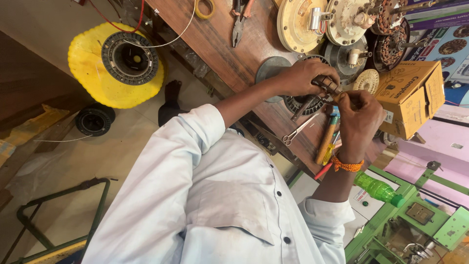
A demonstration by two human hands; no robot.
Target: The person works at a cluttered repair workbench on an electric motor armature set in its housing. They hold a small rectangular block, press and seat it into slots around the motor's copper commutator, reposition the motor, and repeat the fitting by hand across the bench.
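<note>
- Brown metal, a small motor part [326, 84] is held above the desk [220, 46], between both hands, over a wound stator [305, 103].
- Its long axis is seen running slantwise from the left hand [305, 77] down toward the right hand [360, 117].
- Left fingers are clenched on it; right fingers [342, 98] are pinched at its lower end, equally near.
- Scissors [299, 130] are lying just below.

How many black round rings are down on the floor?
2. One black ring lies on the yellow disc; a smaller ring sits on the floor beside it. Others may be hidden.
</note>
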